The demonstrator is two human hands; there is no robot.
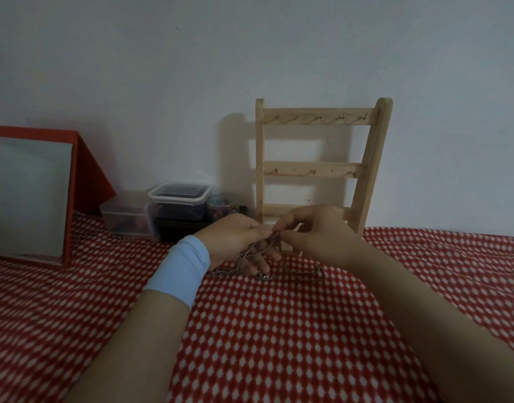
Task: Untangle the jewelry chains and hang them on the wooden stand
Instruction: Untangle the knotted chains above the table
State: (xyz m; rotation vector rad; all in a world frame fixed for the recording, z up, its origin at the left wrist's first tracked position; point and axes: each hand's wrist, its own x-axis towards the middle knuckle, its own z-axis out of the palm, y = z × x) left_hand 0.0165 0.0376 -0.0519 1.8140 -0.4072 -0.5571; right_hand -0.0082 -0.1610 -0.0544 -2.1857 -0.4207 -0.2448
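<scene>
Hands — left hand [235, 238], right hand [314, 231] — pinch chains [251, 254] together, raised.

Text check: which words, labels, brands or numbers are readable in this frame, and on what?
None can be read.
The round tin beside the lidded container has colourful print, too blurred to read.
The wooden stand and red-framed mirror show no writing.

A red cloth with white diamond print [279, 330] covers the surface across the lower frame. At the left a red-framed mirror [32, 196] stands on it, propped upright. Right of it sits a clear lidded plastic box [125, 221], then a white-rimmed plastic container [178, 199] stacked on something black [177, 228], and a small round patterned tin [222, 206]. A pale wall [162, 68] fills the upper frame.
</scene>
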